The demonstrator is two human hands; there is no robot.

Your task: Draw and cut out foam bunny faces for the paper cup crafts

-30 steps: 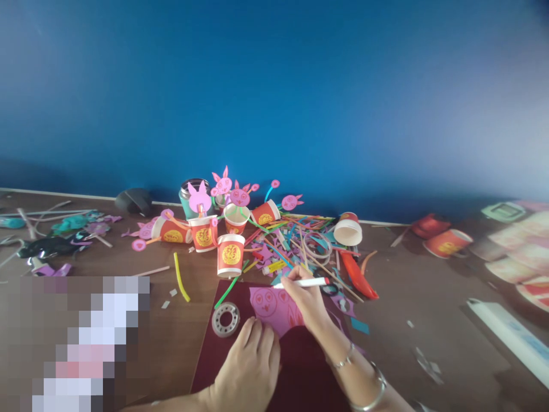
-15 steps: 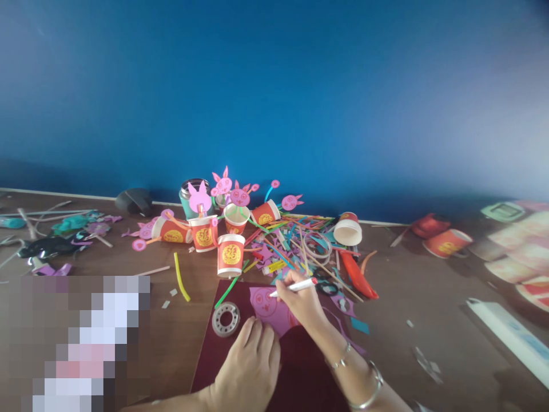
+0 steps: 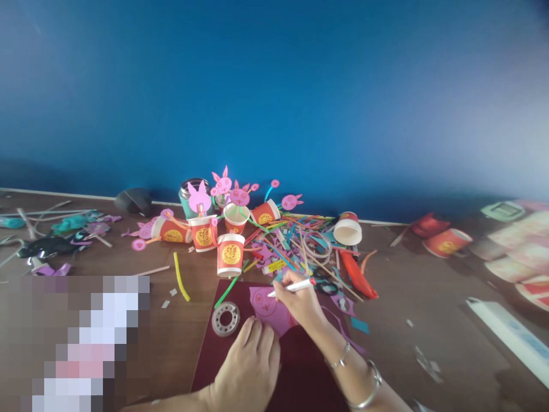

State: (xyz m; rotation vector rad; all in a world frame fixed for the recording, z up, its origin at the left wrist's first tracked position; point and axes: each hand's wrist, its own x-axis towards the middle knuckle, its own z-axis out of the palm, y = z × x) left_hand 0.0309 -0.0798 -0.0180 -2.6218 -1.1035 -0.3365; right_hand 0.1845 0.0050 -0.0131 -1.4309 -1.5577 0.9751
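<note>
The right hand (image 3: pixel 302 300) comes in from the near right side of the desk (image 3: pixel 394 320), forearm slanting up and inward, wrist low. Its thumb and fingers pinch a white marker (image 3: pixel 299 285) near the writing end, the marker leaning so that its red end points up and to the right, and the tip meets a pink paper (image 3: pixel 263 312). A thin bracelet (image 3: pixel 342 361) circles that wrist, with a broader silver bangle (image 3: pixel 374 389) farther up the forearm.

The left hand (image 3: pixel 251 363) enters from the near left, back upward, knuckles raised, fingers pressed side by side and curled down at the near edge of the paper. Its thumb and fingertips are hidden, so I cannot tell whether it grips anything.

The pink paper lies on a maroon board (image 3: pixel 218 352), close to the board's far edge; red outlines on it form a round face with heart-shaped eyes. Just inside the board's left edge lies a grey ring (image 3: pixel 215 320) pierced with holes.

Beyond the board's far left corner, a red paper cup (image 3: pixel 230 256) bears a round yellow emblem; any lettering within it is too small to read. Toward the desk's right side, a white bar (image 3: pixel 501 335) carries pale blue printing, blurred beyond reading.
</note>
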